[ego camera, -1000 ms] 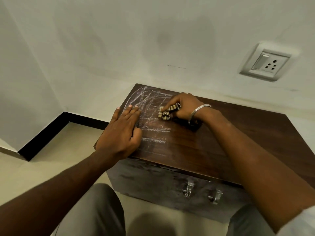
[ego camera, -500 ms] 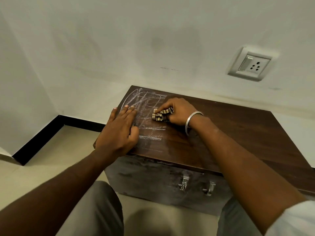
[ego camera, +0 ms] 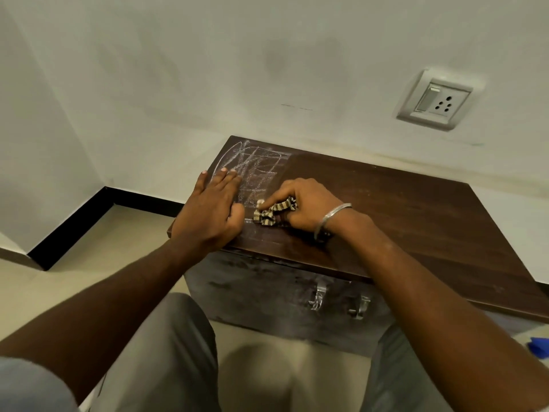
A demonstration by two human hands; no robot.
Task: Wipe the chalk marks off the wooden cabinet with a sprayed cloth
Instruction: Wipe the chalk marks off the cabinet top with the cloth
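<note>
Right hand bunched around striped cloth, pressing it on cabinet top near front-left edge; most of cloth hidden under fingers. Left hand flat, fingers together, covering part of chalk marks. Handles blurry.

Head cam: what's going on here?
A person is wiping white chalk scribbles off the top of a dark wooden cabinet. The right hand presses a crumpled striped cloth onto the near edge of the marks, while the left hand lies flat on the cabinet's left end, bracing it. The scribbles toward the far left corner are not yet wiped; the top to the right looks clean.
</note>
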